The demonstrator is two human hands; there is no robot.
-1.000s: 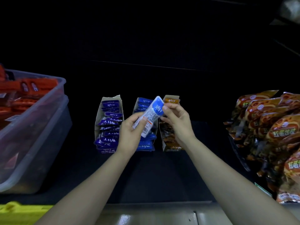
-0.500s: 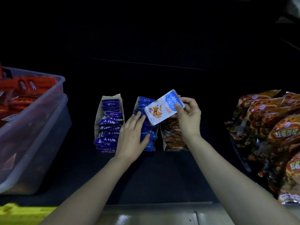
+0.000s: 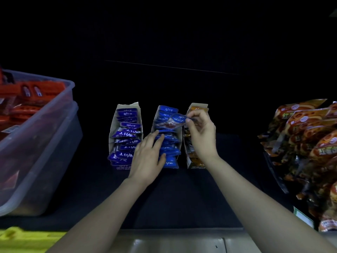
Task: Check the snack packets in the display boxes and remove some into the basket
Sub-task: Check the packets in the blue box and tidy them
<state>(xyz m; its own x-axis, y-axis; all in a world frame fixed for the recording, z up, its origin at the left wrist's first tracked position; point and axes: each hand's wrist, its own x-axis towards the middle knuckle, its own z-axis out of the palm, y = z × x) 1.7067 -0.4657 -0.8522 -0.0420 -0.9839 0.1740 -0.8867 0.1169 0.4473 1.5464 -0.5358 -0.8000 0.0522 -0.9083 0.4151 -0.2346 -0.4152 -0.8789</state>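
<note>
I'm pinching a blue snack packet (image 3: 175,121) by its edge with my right hand (image 3: 200,136), at one o'clock from my left hand (image 3: 147,161). Its straight fingers are pressing down the row in the middle display box (image 3: 153,125), probably opening a slot.

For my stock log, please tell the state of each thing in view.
left hand, open, fingers resting on packets in the middle box
right hand, pinches a blue packet
blue packet, held tilted above the middle box
left box, open top, full of packets
clear bin, open, holds red packets
</note>
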